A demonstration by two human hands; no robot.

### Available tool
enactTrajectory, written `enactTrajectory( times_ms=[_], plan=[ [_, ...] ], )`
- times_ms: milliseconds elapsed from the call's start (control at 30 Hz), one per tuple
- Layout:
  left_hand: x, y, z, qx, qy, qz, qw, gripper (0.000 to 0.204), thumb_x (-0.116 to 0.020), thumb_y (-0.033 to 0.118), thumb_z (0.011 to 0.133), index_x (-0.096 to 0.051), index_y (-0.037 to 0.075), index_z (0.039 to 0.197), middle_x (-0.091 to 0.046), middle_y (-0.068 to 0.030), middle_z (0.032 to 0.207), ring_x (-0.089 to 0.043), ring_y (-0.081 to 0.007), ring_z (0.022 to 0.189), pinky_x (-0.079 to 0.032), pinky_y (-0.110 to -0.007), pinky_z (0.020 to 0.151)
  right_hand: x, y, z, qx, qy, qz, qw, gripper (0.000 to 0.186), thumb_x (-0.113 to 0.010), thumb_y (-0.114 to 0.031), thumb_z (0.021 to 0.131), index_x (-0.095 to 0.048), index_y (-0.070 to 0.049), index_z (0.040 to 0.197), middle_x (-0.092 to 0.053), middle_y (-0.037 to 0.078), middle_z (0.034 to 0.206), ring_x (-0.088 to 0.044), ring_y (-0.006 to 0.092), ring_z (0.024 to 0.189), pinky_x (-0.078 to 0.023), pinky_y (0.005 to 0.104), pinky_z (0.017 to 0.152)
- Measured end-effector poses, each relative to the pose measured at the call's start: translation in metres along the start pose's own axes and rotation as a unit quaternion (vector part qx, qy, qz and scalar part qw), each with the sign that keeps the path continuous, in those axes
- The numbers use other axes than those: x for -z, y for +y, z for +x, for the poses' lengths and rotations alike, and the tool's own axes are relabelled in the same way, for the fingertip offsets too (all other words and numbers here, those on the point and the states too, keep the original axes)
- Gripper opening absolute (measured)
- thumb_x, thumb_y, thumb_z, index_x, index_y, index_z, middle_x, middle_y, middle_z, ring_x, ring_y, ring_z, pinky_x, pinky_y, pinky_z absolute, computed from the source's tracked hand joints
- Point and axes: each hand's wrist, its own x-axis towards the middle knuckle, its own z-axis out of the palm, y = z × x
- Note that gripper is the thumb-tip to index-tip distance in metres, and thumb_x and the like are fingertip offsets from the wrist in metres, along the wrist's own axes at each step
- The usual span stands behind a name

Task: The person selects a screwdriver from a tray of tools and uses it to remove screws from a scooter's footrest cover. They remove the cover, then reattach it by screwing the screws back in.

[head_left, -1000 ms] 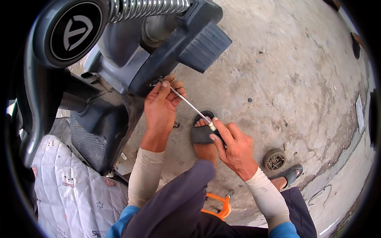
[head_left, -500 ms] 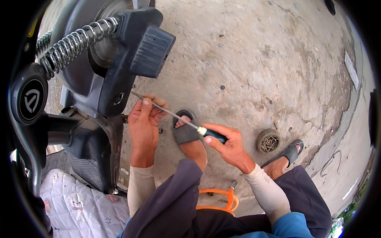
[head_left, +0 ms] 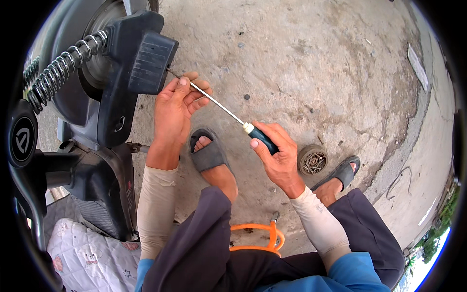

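My right hand (head_left: 280, 158) is wrapped round the dark green handle of a screwdriver (head_left: 262, 138), its thumb lying along the handle. The long metal shaft slants up to the left. Near its far end my left hand (head_left: 174, 104) pinches the shaft between thumb and fingers. Beyond those fingertips the dark end of the tool, or a small piece on it, reaches the side of a ribbed black housing (head_left: 152, 63) on a scooter's rear end. Whether it sits in a hole there is too small to tell.
A coil-spring shock absorber (head_left: 68, 65) and wheel are at the upper left. A round tin of screws (head_left: 313, 160) stands beside my right foot. A quilted cloth (head_left: 92, 253) lies lower left; an orange frame (head_left: 253, 227) is between my legs. Cracked concrete (head_left: 311, 63) spreads around.
Both hands have shifted relative to the scooter: the screwdriver's end has moved from beside the lower arm up to the ribbed housing's side. The view has also shifted right.
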Motion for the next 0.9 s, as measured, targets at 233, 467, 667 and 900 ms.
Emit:
enactTrajectory(
  times_ms=[233,467,667,900],
  plan=[
    [0.000,-0.002,0.000,-0.002,0.007,-0.002,1.000,0.029,-0.051,0.022,0.104,-0.058,-0.002,0.119,-0.069,-0.0123,0.100,-0.070,-0.0223,0.092,-0.061,-0.030,0.076,0.001,0.000,0.005,0.031,0.004,-0.024,0.999,0.035,-0.075,-0.008,0.085,-0.068,-0.002,0.119,-0.067,0.013,0.101,-0.065,0.0235,0.086,-0.051,0.0313,0.074],
    [-0.006,0.000,-0.004,-0.004,0.003,-0.015,1.000,0.029,-0.051,0.023,0.105,-0.058,-0.002,0.118,-0.069,-0.0128,0.100,-0.070,-0.0216,0.092,-0.059,-0.030,0.076,0.009,-0.003,0.008,0.047,-0.015,-0.050,0.998,0.035,-0.075,-0.009,0.086,-0.066,0.001,0.119,-0.067,0.014,0.103,-0.064,0.0223,0.089,-0.050,0.0299,0.080],
    [-0.005,0.000,-0.001,-0.002,-0.012,-0.046,0.999,0.026,-0.050,0.021,0.105,-0.057,-0.001,0.118,-0.068,-0.0133,0.103,-0.069,-0.0226,0.095,-0.060,-0.031,0.079,0.008,-0.004,0.010,0.084,0.020,-0.110,0.990,0.043,-0.078,-0.002,0.078,-0.068,-0.004,0.120,-0.066,0.011,0.100,-0.064,0.0249,0.082,-0.051,0.0335,0.069],
    [-0.014,-0.004,0.002,-0.016,0.001,-0.145,0.989,0.025,-0.052,0.019,0.104,-0.057,-0.001,0.118,-0.068,-0.0135,0.104,-0.069,-0.0239,0.096,-0.060,-0.031,0.079,0.033,-0.006,0.039,0.288,0.038,-0.301,0.908,0.045,-0.079,-0.004,0.078,-0.068,-0.008,0.122,-0.067,0.010,0.092,-0.060,0.0218,0.071,-0.049,0.0323,0.061]
  ],
)
